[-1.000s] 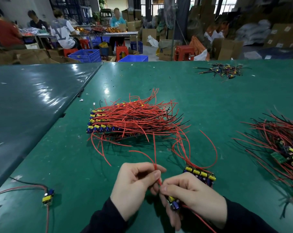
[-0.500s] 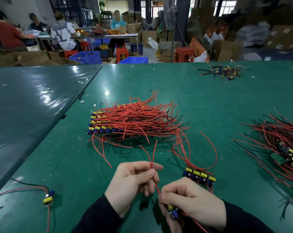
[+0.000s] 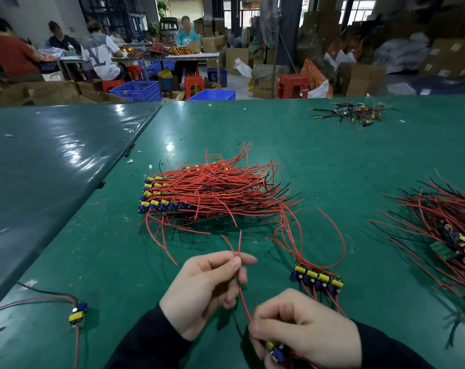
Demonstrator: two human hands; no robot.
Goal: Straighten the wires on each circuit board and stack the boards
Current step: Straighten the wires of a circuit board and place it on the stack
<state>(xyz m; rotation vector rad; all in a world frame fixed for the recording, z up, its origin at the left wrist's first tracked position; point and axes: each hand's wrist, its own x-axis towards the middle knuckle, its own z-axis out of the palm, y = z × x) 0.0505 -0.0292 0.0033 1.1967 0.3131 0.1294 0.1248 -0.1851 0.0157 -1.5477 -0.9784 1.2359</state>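
Your left hand [image 3: 207, 286] had slid further up the thin red wires [image 3: 238, 275], away from your right hand [image 3: 303, 331]; thumb and forefinger pinched them near their tips. You kept the right hand curled round the small circuit board with yellow and blue parts [image 3: 275, 351], just nearer you than the left. Beyond both lay the stacked pile of red-wired boards [image 3: 199, 193] on the green table [image 3: 332, 161].

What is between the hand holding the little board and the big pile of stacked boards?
In the head view, the left hand sits between the right hand and the stacked boards, pinching red wires; beyond it, bare green table.
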